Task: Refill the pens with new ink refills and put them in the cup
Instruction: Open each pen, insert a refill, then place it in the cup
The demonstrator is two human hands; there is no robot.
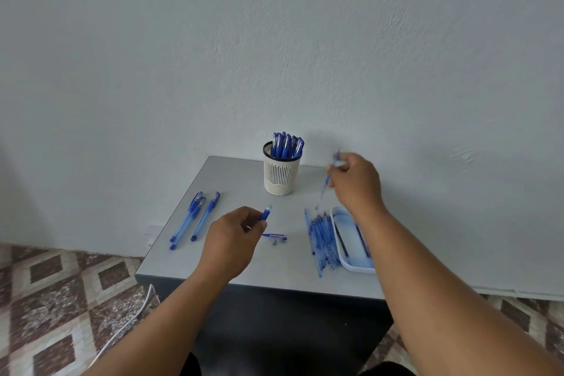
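Left hand (233, 235) pinches a blue pen barrel (265, 213); right hand (355, 180) pinches a thin refill (324, 189) at two o'clock. White slotted cup (281, 172) at twelve o'clock looks nearly full; three capped blue pens (195, 218) wait at nine o'clock on the grey desk (232, 262).

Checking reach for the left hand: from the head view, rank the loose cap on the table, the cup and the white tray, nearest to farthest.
From the left hand:
1. Loose cap, lying on the table just to its right.
2. Cup, standing at the back of the table, up and right of the hand.
3. White tray, at the table's right edge, beyond the refill pile.
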